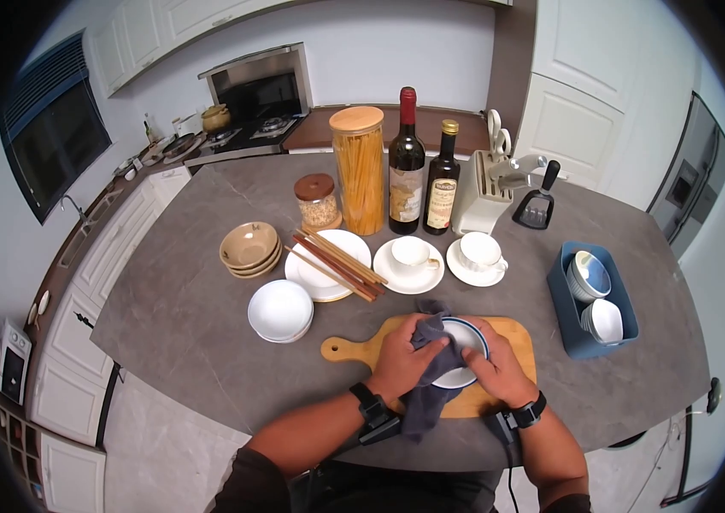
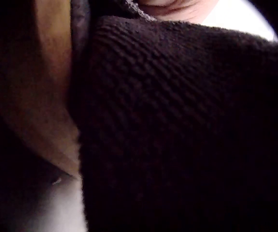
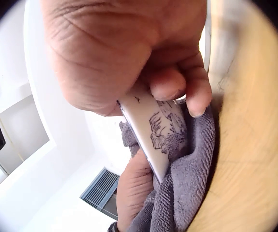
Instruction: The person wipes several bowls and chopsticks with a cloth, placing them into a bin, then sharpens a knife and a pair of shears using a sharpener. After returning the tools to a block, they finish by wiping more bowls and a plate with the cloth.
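Observation:
A white bowl [image 1: 468,377] with a blue rim is held over the wooden cutting board [image 1: 512,333], its inside facing up in the head view. My right hand [image 1: 501,366] grips it by the right side, thumb inside the rim. With my left hand [image 1: 403,357] I hold a dark grey cloth [image 1: 422,412] against the bowl's left side, where it drapes over the rim and hangs onto the board. In the right wrist view, dark line drawings mark the outer wall of the bowl [image 3: 151,128], and the cloth [image 3: 192,169] wraps beneath. Cloth [image 2: 168,116] fills most of the left wrist view.
Left of the board stand white bowls [image 1: 280,309], brown bowls [image 1: 249,246] and a plate [image 1: 341,248] bearing chopsticks [image 1: 337,262]. Two cups [image 1: 413,254] on saucers, bottles [image 1: 406,171], a pasta jar [image 1: 358,171] and a knife block [image 1: 478,195] stand behind. A blue bin [image 1: 583,329] holds bowls at right.

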`<state>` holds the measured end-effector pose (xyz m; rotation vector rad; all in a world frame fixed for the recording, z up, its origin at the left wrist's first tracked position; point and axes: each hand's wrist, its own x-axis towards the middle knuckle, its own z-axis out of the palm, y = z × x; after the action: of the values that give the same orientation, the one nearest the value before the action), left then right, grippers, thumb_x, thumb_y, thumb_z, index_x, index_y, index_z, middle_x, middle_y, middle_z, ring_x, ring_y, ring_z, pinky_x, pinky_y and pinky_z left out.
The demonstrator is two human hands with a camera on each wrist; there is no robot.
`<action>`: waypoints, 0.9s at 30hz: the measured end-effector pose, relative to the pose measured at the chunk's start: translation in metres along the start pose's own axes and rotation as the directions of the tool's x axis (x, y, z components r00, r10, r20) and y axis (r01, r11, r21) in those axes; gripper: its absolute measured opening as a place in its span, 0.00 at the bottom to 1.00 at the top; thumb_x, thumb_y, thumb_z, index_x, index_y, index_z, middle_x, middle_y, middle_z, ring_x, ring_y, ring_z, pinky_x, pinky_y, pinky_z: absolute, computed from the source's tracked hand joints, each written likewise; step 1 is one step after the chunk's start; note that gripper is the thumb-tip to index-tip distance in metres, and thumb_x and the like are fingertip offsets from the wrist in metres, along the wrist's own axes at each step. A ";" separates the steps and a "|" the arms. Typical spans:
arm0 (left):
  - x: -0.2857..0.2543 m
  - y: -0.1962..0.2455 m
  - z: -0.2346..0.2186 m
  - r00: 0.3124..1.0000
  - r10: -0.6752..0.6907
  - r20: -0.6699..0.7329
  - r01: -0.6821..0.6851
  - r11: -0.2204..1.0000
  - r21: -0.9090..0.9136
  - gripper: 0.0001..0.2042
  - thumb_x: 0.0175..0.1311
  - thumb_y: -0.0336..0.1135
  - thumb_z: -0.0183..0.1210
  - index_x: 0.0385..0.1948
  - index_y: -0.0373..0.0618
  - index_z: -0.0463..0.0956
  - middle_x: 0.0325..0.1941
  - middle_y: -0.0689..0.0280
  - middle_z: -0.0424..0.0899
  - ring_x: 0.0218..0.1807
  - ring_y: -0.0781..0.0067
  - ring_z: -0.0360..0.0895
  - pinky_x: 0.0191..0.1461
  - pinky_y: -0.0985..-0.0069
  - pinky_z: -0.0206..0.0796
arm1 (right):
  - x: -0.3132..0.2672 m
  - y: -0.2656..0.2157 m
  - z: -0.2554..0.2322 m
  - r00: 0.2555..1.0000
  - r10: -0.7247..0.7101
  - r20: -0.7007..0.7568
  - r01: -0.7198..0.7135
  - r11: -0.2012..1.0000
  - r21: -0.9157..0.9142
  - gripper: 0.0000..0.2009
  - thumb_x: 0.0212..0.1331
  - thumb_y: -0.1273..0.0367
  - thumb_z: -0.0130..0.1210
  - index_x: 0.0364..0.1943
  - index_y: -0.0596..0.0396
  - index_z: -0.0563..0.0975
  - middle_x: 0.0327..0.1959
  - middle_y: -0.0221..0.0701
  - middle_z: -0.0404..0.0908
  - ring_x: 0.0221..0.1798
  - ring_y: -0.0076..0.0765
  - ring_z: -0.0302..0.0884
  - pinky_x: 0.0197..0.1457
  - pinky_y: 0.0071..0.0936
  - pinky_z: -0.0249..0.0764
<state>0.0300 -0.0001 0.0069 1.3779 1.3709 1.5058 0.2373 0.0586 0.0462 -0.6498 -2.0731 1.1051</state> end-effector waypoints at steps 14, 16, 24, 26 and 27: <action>0.001 0.004 -0.002 1.000 -0.008 -0.006 0.008 0.993 0.115 0.25 0.55 0.29 0.79 0.52 0.39 0.77 0.48 0.59 0.87 0.50 0.71 0.86 0.54 0.70 0.79 | -0.003 -0.006 0.002 0.999 -0.012 0.042 0.015 0.998 -0.060 0.27 0.68 0.75 0.54 0.73 0.62 0.70 0.60 0.57 0.83 0.63 0.67 0.83 0.68 0.45 0.77; 0.000 0.006 -0.003 1.000 0.010 0.011 -0.012 0.990 0.143 0.27 0.56 0.29 0.79 0.55 0.39 0.76 0.50 0.58 0.86 0.52 0.70 0.85 0.56 0.69 0.78 | -0.002 -0.001 0.003 0.998 -0.062 -0.006 0.061 0.993 -0.100 0.27 0.67 0.75 0.53 0.71 0.62 0.71 0.59 0.56 0.84 0.62 0.67 0.83 0.68 0.45 0.78; -0.002 -0.006 -0.003 0.998 0.025 0.058 -0.034 0.987 0.155 0.30 0.64 0.25 0.72 0.67 0.39 0.69 0.58 0.57 0.83 0.60 0.68 0.82 0.64 0.69 0.75 | 0.000 0.006 0.002 0.992 -0.087 -0.095 0.071 0.985 -0.159 0.27 0.60 0.78 0.48 0.68 0.63 0.74 0.53 0.56 0.86 0.58 0.67 0.85 0.65 0.45 0.79; -0.001 -0.014 -0.001 0.998 0.039 0.050 -0.046 0.989 0.144 0.29 0.65 0.24 0.71 0.67 0.38 0.69 0.58 0.57 0.83 0.60 0.69 0.82 0.64 0.70 0.75 | 0.000 0.004 0.000 0.995 -0.041 -0.096 0.028 0.991 -0.132 0.26 0.61 0.78 0.48 0.67 0.63 0.75 0.53 0.56 0.86 0.57 0.67 0.85 0.64 0.45 0.79; -0.001 -0.018 0.000 0.998 0.052 0.032 -0.056 0.988 0.142 0.28 0.66 0.24 0.69 0.67 0.38 0.70 0.58 0.57 0.83 0.60 0.69 0.82 0.64 0.70 0.75 | 0.000 0.002 0.000 0.996 -0.003 -0.090 -0.006 0.995 -0.097 0.26 0.61 0.78 0.48 0.66 0.63 0.75 0.52 0.56 0.87 0.57 0.66 0.85 0.63 0.45 0.79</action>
<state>0.0268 0.0032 -0.0109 1.5295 1.4581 1.4404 0.2376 0.0601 0.0448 -0.7354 -2.0593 0.9630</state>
